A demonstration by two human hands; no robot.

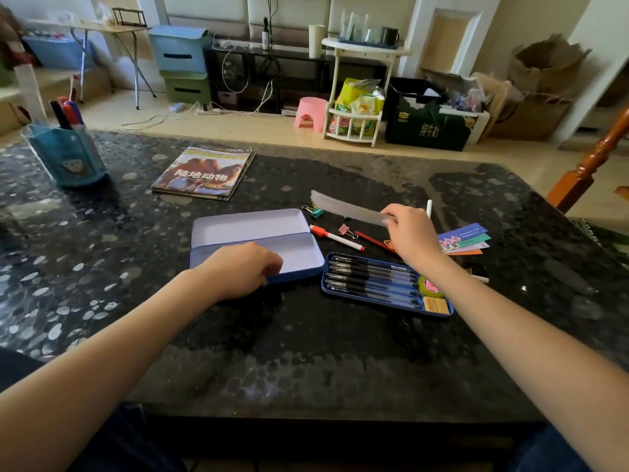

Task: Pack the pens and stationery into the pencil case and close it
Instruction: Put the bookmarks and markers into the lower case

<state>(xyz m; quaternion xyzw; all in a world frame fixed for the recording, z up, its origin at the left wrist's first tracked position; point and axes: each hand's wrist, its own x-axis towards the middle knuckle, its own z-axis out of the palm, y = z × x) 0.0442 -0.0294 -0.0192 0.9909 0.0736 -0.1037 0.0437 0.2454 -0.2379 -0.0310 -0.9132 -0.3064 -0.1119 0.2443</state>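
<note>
Open blue metal pencil case [252, 229] lies on the dark speckled desk [306, 352], lid back, left hand [243, 267] curled over its front rim; right hand [410, 233] pinches a clear plastic ruler [347, 207] lifted off the desk, blurred. Blue inner tray of black pens [371, 281] sits just right of the case; red-capped white marker [335, 237], binder clips [315, 211], coloured paper strips [468, 238] lie behind it.

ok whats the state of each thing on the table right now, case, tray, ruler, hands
pencil case: open, lid back, empty inside
pen tray: out of the case, on the table, holds black pens
ruler: lifted, blurred, pinched by the right hand
left hand: holds the case's front edge
red-capped marker: capped, lying loose
binder clips: loose on the table
</note>
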